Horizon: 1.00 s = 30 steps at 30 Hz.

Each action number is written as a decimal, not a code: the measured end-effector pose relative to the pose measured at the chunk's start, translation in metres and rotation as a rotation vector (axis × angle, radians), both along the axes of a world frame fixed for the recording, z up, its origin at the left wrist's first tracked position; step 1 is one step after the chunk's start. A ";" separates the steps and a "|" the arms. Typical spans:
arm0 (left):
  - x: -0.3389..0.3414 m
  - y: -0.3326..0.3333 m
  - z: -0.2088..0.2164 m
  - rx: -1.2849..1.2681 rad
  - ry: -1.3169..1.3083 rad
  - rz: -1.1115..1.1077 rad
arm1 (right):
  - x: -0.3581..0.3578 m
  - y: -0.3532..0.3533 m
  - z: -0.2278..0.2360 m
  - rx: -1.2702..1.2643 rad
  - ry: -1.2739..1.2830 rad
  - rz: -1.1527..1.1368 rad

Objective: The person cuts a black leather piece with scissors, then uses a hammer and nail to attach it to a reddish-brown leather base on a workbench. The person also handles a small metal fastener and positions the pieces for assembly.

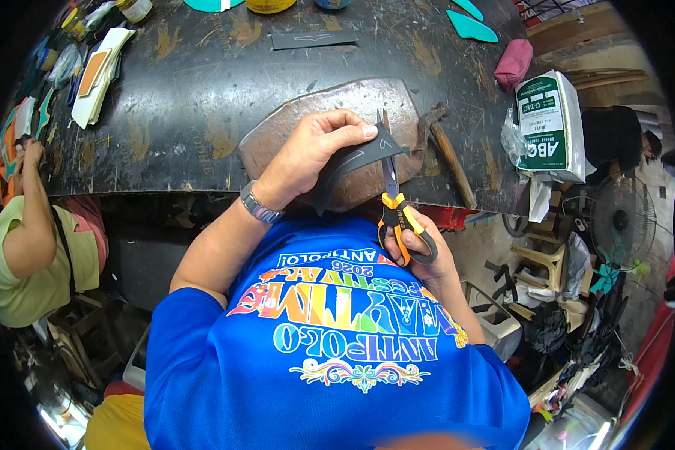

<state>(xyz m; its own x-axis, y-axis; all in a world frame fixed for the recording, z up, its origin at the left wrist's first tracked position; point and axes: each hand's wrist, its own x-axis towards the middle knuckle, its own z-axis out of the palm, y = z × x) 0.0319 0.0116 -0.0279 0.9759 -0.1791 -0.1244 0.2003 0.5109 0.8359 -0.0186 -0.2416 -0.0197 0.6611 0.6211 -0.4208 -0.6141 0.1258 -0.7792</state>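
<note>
My left hand [324, 148] pinches a black sheet piece [343, 166] between thumb and fingers, above the near edge of the bench. Pale outline marks show on the sheet. In my right hand [432, 259] is a pair of scissors [391, 196] with yellow and black handles. Its blades point away from me and stand apart, with the sheet's right corner between them. Beneath both hands lies a worn, flat slab [382, 97] with a brownish metallic sheen. A hammer [450, 161] with a wooden handle rests against the slab's right side.
Another marked black strip [315, 40] lies farther back on the dark bench [180, 97]. Teal pieces [472, 27] lie at the far right, near a pink pouch [513, 64] and a white-green box [551, 124]. Pale sheets [101, 79] are stacked left. A co-worker [41, 247] sits at the left.
</note>
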 end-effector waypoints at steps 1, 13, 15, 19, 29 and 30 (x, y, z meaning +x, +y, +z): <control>0.000 0.001 0.000 -0.012 0.007 -0.004 | 0.000 0.000 0.000 -0.007 0.004 0.006; 0.000 0.001 -0.002 -0.017 0.019 0.002 | -0.002 0.002 0.000 0.007 0.022 -0.034; 0.000 0.001 -0.002 -0.026 0.021 -0.003 | -0.002 0.002 0.000 0.003 0.024 -0.035; -0.001 0.001 -0.003 -0.021 0.017 -0.012 | -0.002 0.001 -0.001 0.007 0.019 -0.034; -0.002 0.002 -0.001 -0.020 0.010 -0.001 | -0.002 0.002 -0.003 -0.035 0.005 -0.023; -0.002 0.001 -0.001 -0.016 0.008 0.000 | -0.002 0.002 -0.003 -0.027 0.002 -0.033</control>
<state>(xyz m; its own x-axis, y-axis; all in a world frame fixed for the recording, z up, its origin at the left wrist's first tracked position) 0.0294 0.0129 -0.0294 0.9750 -0.1810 -0.1290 0.2067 0.5247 0.8258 -0.0209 -0.2395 -0.0222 0.6801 0.5878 -0.4382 -0.6114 0.1249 -0.7814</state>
